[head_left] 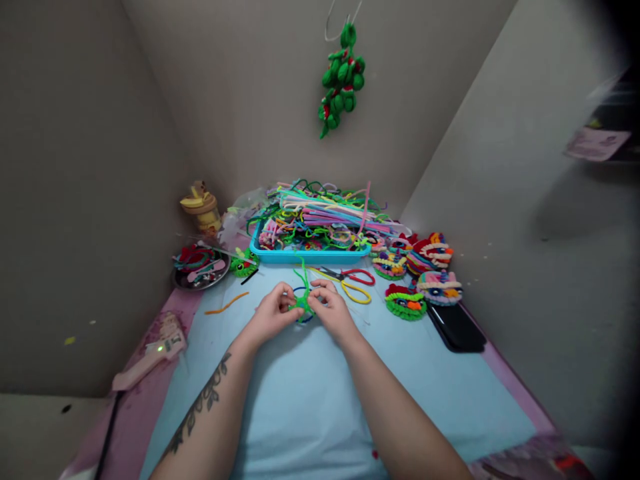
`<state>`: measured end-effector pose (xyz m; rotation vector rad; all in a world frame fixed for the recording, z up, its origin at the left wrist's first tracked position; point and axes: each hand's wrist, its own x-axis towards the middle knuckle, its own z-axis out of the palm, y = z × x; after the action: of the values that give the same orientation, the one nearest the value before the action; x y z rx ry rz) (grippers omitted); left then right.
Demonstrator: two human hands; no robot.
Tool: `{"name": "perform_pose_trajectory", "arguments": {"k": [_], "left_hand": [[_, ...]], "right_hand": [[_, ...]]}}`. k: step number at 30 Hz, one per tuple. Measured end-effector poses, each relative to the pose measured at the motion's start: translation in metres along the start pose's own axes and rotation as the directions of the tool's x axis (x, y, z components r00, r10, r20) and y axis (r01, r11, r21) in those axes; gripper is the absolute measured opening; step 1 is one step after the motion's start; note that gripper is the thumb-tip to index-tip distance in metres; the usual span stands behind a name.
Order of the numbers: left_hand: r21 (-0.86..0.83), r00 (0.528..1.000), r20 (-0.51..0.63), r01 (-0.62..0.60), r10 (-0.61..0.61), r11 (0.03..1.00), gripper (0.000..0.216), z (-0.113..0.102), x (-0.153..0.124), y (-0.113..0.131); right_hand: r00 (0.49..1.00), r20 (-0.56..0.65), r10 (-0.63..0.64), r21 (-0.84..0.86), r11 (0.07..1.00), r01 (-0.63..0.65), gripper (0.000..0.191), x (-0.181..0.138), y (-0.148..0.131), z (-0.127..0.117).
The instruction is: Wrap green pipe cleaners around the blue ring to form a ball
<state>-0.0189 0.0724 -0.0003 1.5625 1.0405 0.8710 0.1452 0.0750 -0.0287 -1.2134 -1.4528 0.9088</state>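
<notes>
Both hands meet over the middle of the light blue cloth. My left hand (275,309) pinches the left side of a bright green pipe cleaner piece (301,304), wound into a small shape with a dark blue ring around it. On its right side my right hand (330,305) grips the same piece between thumb and fingers. A loose green end rises above the fingers. Just beyond my right hand lie scissors with yellow handles (356,292) and a tool with red handles (361,276). An orange pipe cleaner (227,304) rests to the left of my left hand.
A blue tray (310,256) heaped with pipe cleaners stands at the back. Several finished colourful pieces (405,303) and a black phone (457,327) lie right. A pink glue gun (150,360) and metal dish (200,283) are left. Green pieces (343,80) hang on the wall.
</notes>
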Motion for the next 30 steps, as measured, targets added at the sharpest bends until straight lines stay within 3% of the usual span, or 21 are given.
{"name": "perform_pose_trajectory", "arguments": {"k": [2,5,7,11,17,24,30], "left_hand": [[0.016,0.996,-0.077,-0.032,0.033,0.999,0.027,-0.001,0.002,0.001],[0.060,0.949,-0.302,-0.076,0.091,0.995,0.027,-0.003,0.005,0.000],[0.035,0.930,-0.363,-0.057,0.066,0.998,0.025,-0.001,0.006,-0.002],[0.038,0.949,-0.315,-0.025,0.035,0.999,0.030,0.012,0.005,-0.007],[0.098,0.940,-0.322,-0.081,0.109,0.992,0.031,0.027,0.003,-0.004],[-0.024,0.946,-0.322,-0.039,0.029,0.999,0.027,0.026,0.005,-0.004],[-0.141,0.959,-0.277,0.019,-0.058,0.990,0.029,0.017,0.005,0.000]], "right_hand": [[0.999,-0.032,0.031,0.054,0.998,-0.029,0.010,0.001,0.002,0.001],[0.990,-0.120,0.068,0.125,0.991,-0.053,0.013,0.002,0.004,0.001],[0.981,-0.181,0.075,0.148,0.988,-0.049,0.014,0.003,0.005,0.001],[0.959,-0.269,0.087,0.170,0.985,-0.042,0.016,0.002,0.006,0.004],[0.970,-0.224,0.095,0.151,0.987,-0.062,0.017,-0.005,0.002,0.016],[0.962,-0.239,0.130,0.217,0.973,-0.078,0.016,-0.006,-0.001,0.018],[0.940,-0.320,0.116,0.194,0.980,-0.055,0.019,-0.001,0.004,0.006]]}}
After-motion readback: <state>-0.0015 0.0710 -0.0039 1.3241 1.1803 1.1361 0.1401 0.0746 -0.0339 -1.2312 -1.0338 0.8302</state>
